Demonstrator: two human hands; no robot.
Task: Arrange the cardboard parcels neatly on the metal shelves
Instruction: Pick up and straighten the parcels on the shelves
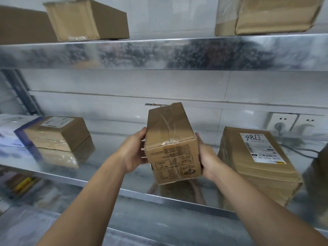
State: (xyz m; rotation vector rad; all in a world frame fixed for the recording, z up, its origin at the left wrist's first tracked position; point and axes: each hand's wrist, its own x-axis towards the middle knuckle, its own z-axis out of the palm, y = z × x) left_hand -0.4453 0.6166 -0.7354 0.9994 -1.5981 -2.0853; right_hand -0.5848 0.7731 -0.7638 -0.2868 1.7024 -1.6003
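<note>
The left hand [133, 150] and right hand [206, 160] are gripping a taped, printed corrugated cardboard parcel [171, 144] by its sides, holding it tilted over the shiny metal shelf [110, 157].

Could not follow most fingers of the left hand [134, 153] or the right hand [206, 157], tucked behind the sides of the held parcel [170, 144]. Could not read the small print on its near face. Left of the left hand, made out only a blurred white-and-blue box [14, 132], cut by the frame edge. Below that hand, saw smeared yellow shapes [23, 183], unidentifiable. Far right of the right hand, caught a dark object [319, 174], cropped. Above the right hand, found a taped parcel [266, 15] cut off at the top.
</note>
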